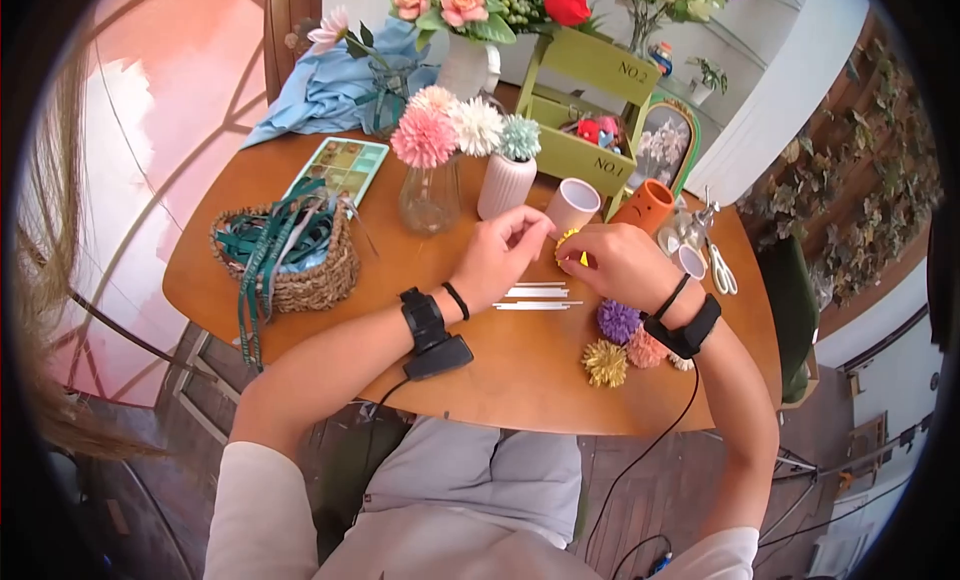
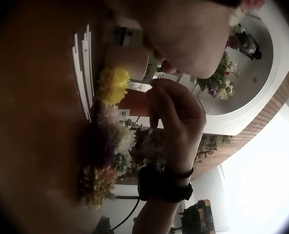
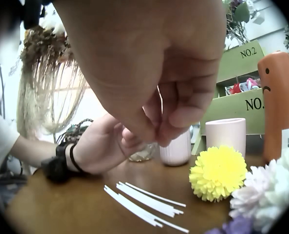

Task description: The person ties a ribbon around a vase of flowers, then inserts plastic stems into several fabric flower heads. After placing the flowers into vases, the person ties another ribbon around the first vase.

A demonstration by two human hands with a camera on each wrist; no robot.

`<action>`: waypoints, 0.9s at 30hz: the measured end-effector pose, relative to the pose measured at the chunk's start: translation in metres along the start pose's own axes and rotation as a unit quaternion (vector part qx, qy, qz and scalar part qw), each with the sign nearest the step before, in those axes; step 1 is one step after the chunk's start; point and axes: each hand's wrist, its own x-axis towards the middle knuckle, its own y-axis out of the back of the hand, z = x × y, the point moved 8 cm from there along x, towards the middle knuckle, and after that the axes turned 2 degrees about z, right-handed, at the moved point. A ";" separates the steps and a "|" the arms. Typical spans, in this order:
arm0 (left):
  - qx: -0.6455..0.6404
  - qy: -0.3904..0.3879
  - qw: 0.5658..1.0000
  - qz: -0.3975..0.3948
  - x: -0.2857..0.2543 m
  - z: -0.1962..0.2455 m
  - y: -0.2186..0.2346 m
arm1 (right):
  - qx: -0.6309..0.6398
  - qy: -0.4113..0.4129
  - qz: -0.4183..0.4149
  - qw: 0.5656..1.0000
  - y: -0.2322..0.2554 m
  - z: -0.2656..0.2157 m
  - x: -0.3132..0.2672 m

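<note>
Holds left hand (image 1: 505, 250) up over the middle of the table (image 1: 520, 365), fingers bent, thumb and forefinger together at the tips. Holds right hand (image 1: 625, 260) close by on the right, thumb and fingertips likewise together (cannot tell, in either case, of anything thin pinched between). On the table beyond the right fingers, a yellow flower (image 3: 218, 174), just on the near side of a pale pink cup (image 1: 566, 214), with an orange cup (image 1: 645, 211) to the right (frowning face and all). On the near side of the fingertips, thin white strips (image 1: 537, 292) side by side. By the right wrist, clustered, a purple flower (image 1: 618, 321), a coral flower (image 1: 646, 348) and, nearest, a gold flower (image 1: 605, 364). Farther right, scissors (image 1: 722, 271). At the left, a woven basket (image 1: 320, 287) of ribbons (image 1: 272, 242). Toward the far side, a glass vase (image 1: 430, 202), a ribbed vase (image 1: 506, 188) and a green rack (image 1: 565, 150).
</note>
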 end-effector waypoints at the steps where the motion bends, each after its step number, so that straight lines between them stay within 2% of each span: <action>1: 0.002 0.001 1.000 0.000 0.001 -0.003 0.001 | -0.013 -0.005 -0.032 0.999 -0.008 0.000 -0.005; 3: 0.010 0.001 1.000 0.001 0.003 -0.005 0.003 | -0.040 -0.011 -0.093 0.995 -0.020 0.000 -0.013; 10: 0.001 0.020 1.000 -0.001 0.003 -0.008 0.004 | -0.059 -0.048 -0.175 0.982 -0.034 0.010 -0.031; 16: 0.010 0.031 0.999 -0.006 0.004 -0.009 0.004 | -0.081 -0.030 -0.115 0.990 -0.029 0.010 -0.023; 22: -0.008 0.028 1.000 0.006 0.003 -0.010 0.005 | -0.153 0.034 -0.110 0.981 -0.061 0.009 -0.010; 27: 0.002 0.035 0.999 0.001 0.005 -0.009 0.006 | -0.196 0.065 -0.109 0.972 -0.068 0.009 -0.004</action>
